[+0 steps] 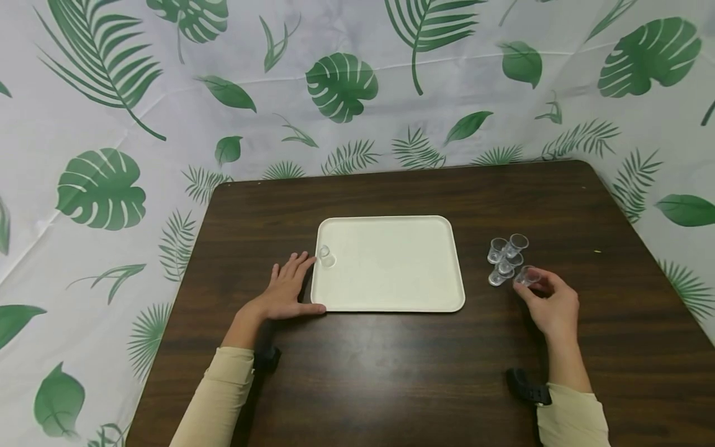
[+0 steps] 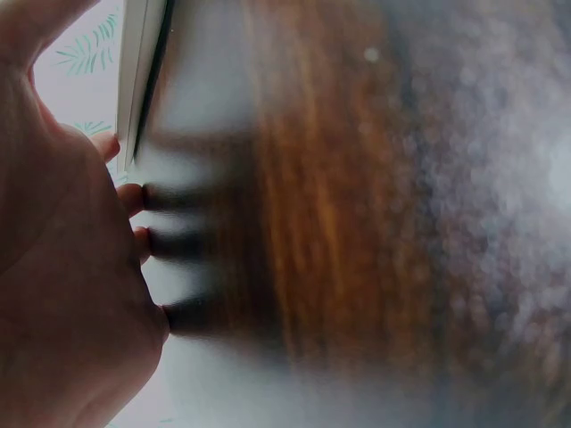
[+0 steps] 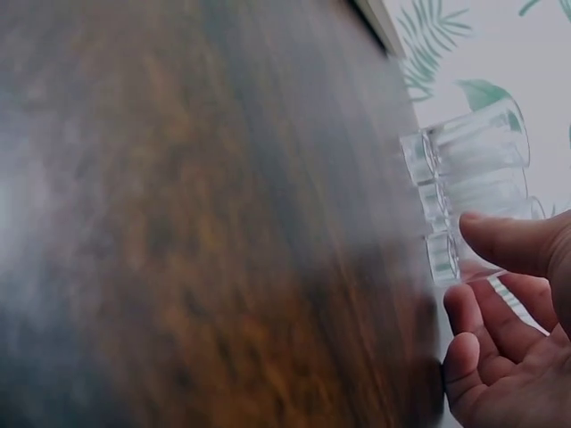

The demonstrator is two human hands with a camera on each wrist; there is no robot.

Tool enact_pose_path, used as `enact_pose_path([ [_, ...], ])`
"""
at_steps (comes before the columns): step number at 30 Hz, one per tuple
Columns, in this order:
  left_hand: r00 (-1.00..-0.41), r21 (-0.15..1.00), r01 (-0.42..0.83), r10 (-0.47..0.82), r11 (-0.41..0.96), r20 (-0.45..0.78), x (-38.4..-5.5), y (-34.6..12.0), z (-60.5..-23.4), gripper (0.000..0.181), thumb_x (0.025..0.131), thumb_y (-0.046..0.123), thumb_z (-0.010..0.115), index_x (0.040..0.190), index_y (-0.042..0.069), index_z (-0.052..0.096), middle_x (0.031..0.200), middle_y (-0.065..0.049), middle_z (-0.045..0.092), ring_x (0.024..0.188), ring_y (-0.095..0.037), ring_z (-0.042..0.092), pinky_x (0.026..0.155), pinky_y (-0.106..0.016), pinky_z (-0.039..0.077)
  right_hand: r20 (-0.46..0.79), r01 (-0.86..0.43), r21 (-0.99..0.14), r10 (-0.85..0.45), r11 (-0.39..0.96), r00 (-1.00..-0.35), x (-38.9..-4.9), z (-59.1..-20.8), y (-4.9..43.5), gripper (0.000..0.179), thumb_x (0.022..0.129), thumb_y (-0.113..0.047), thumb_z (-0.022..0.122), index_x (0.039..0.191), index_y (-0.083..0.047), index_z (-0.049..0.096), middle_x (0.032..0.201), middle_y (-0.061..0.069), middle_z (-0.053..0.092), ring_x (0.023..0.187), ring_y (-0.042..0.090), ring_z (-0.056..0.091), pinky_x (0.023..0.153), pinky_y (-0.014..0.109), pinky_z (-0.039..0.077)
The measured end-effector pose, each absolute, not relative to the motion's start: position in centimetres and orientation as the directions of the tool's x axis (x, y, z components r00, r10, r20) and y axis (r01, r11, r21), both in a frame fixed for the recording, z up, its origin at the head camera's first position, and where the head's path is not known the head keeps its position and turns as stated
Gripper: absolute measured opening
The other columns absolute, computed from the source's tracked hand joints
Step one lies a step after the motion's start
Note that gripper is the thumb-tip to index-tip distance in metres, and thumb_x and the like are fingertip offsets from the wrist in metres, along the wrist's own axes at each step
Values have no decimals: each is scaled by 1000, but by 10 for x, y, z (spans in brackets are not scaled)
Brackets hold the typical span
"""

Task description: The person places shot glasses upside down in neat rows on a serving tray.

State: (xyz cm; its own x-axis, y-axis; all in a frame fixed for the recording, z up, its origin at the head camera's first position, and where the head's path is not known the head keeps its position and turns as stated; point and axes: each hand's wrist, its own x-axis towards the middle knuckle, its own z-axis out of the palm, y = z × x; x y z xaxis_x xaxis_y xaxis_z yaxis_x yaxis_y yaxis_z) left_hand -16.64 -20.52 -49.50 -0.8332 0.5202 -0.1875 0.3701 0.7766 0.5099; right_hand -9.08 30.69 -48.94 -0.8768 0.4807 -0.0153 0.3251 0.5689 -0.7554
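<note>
A cream rectangular tray (image 1: 391, 264) lies on the table. On its left end stands one small clear shot glass (image 1: 326, 257). My left hand (image 1: 285, 295) rests at the tray's left side, fingers spread and straight, with the thumb along the near left corner. Over at the right, my right hand (image 1: 554, 305) pinches a clear shot glass (image 1: 526, 277) between thumb and fingers. Several more clear shot glasses (image 1: 498, 249) stand close together just left of it. In the right wrist view, the thumb (image 3: 508, 241) and curled fingers are around the nearest glass (image 3: 443, 259).
The dark wood-grain table (image 1: 368, 379) carries the tray and the glasses. A white cloth with green leaf prints (image 1: 346, 87) hangs behind and beside the table. A dark band (image 1: 527, 388) sits on the right wrist.
</note>
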Motion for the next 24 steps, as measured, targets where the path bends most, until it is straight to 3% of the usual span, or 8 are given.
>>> enact_pose_path([
  [10, -835, 506, 373, 519, 778, -183, -164, -203, -488, 110, 77, 65, 70, 156, 11, 16, 162, -19, 9, 148, -40, 1, 109, -68, -3, 6, 324, -770, 515, 549, -857, -84, -487, 311, 42, 85, -19, 79, 122, -4, 67, 111, 12, 67, 86, 2, 56, 72, 15, 38],
  [20, -835, 487, 364, 510, 794, -208, -165, -203, -487, 111, 77, 68, 68, 157, 14, 13, 163, -15, 7, 149, -36, -1, 111, -65, -4, 45, 308, -801, 565, 513, -824, -78, -479, 323, 39, 82, -14, 80, 118, -2, 68, 89, -22, 60, 78, -7, 54, 71, 10, 38],
  [24, -834, 487, 358, 507, 797, -217, -165, -204, -490, 112, 77, 70, 67, 158, 16, 11, 163, -13, 5, 149, -34, -3, 111, -63, -5, 35, 331, -798, 586, 504, -810, -78, -473, 327, 42, 82, -15, 80, 121, -3, 67, 100, -9, 67, 75, -14, 54, 67, 6, 40],
])
